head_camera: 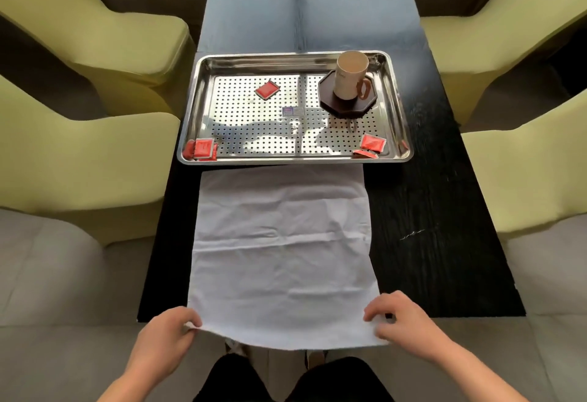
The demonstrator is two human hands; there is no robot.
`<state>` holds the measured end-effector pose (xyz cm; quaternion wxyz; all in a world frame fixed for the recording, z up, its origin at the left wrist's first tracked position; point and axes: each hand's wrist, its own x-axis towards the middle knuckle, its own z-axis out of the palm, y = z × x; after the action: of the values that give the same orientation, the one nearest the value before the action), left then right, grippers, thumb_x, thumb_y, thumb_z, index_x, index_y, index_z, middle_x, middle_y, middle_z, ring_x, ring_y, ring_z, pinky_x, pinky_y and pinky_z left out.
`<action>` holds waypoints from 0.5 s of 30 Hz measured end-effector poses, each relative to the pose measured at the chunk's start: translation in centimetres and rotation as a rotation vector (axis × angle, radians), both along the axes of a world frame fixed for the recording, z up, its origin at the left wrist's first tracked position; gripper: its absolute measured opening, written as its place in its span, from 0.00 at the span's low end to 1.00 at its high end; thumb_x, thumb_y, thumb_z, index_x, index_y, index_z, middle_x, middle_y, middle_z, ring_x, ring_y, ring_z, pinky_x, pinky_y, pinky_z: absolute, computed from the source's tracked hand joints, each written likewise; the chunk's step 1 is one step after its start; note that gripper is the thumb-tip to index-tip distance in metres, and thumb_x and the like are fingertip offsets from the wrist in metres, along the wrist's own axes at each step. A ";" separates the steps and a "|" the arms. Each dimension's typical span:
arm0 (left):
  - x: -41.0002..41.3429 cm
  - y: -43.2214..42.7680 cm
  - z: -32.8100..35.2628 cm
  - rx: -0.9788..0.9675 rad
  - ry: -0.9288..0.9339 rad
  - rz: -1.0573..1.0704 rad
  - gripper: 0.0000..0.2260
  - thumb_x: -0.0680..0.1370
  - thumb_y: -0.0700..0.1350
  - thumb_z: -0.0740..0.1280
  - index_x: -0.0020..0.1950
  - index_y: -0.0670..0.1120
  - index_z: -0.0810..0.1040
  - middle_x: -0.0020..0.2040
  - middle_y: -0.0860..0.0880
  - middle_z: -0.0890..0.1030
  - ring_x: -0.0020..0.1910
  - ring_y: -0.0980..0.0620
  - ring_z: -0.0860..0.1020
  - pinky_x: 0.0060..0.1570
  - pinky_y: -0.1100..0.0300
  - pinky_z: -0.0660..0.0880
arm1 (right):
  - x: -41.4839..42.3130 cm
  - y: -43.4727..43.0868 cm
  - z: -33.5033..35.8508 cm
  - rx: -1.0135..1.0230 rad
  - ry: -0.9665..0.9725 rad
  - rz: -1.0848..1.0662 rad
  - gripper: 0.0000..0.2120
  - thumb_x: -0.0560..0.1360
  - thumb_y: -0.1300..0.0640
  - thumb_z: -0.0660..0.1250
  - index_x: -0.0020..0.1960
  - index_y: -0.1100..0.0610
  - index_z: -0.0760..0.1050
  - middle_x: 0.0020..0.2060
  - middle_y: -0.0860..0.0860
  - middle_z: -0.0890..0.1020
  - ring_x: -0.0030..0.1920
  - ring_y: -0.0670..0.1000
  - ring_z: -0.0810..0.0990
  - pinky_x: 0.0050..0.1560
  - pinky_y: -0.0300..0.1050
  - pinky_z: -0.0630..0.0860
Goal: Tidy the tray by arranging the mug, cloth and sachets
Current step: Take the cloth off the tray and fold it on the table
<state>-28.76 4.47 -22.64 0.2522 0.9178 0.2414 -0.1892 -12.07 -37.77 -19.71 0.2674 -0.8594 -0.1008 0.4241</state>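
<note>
A white cloth (282, 249) lies spread flat on the black table, reaching from the tray to the near edge and hanging slightly over it. My left hand (168, 335) pinches its near left corner. My right hand (400, 319) grips its near right corner. Beyond it sits a perforated steel tray (222, 63). A cream mug (349, 76) with a brown handle stands on a dark octagonal coaster (365, 107) at the tray's back right. Red sachets lie scattered: one mid-left (267, 89), some at the front left corner (202, 148), others at the front right (371, 145).
The black table (428, 227) runs away from me between yellow-green armchairs on the left (95, 68) and right (514, 84). A small printed label (293, 111) sits at the tray's centre. My dark trousers show at the bottom edge.
</note>
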 end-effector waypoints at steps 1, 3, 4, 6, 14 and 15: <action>-0.2 0.2 -0.1 -0.006 -0.013 0.002 0.22 0.69 0.40 0.75 0.33 0.68 0.72 0.38 0.59 0.81 0.42 0.55 0.80 0.42 0.55 0.76 | 0.2 0.2 -0.1 0.008 -0.035 -0.040 0.11 0.70 0.54 0.70 0.48 0.40 0.81 0.53 0.37 0.79 0.56 0.41 0.73 0.54 0.37 0.72; -0.6 0.9 -0.1 -0.026 -0.023 0.005 0.21 0.68 0.40 0.74 0.32 0.67 0.74 0.38 0.58 0.81 0.41 0.58 0.79 0.40 0.56 0.75 | 0.8 1.1 -1.0 -0.054 -0.260 -0.120 0.12 0.77 0.53 0.68 0.59 0.43 0.80 0.61 0.38 0.76 0.61 0.46 0.72 0.57 0.40 0.71; -0.7 1.1 -0.1 -0.037 -0.015 0.003 0.20 0.67 0.40 0.74 0.34 0.67 0.75 0.39 0.57 0.81 0.41 0.59 0.79 0.40 0.56 0.75 | 1.3 2.0 -1.4 -0.100 -0.355 -0.153 0.14 0.79 0.53 0.66 0.65 0.46 0.78 0.65 0.41 0.73 0.64 0.49 0.71 0.60 0.43 0.71; -1.1 1.4 -0.2 -0.056 -0.018 -0.009 0.20 0.67 0.41 0.73 0.38 0.69 0.75 0.39 0.57 0.81 0.40 0.59 0.79 0.40 0.57 0.75 | 2.6 4.3 -1.9 -0.162 -0.418 -0.273 0.16 0.82 0.54 0.62 0.69 0.52 0.74 0.69 0.49 0.73 0.65 0.55 0.72 0.61 0.50 0.72; 0.6 1.9 0.2 -0.152 -0.126 0.006 0.14 0.70 0.38 0.73 0.35 0.59 0.79 0.35 0.58 0.82 0.36 0.59 0.80 0.36 0.59 0.75 | 4.9 6.8 -1.4 -0.147 0.020 -0.832 0.15 0.72 0.51 0.75 0.45 0.64 0.79 0.38 0.55 0.83 0.37 0.53 0.75 0.37 0.48 0.71; 0.9 1.5 0.2 -0.163 -0.129 0.010 0.14 0.71 0.38 0.73 0.36 0.58 0.79 0.35 0.57 0.83 0.35 0.59 0.80 0.35 0.60 0.75 | 4.7 6.7 -1.2 -0.110 0.115 -0.848 0.16 0.71 0.50 0.77 0.44 0.63 0.80 0.34 0.53 0.82 0.36 0.52 0.73 0.35 0.47 0.68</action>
<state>-27.90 6.00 -22.42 0.3418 0.9033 0.2133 -0.1474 -7.36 -31.11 -20.93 0.3769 -0.8128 0.2991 0.3285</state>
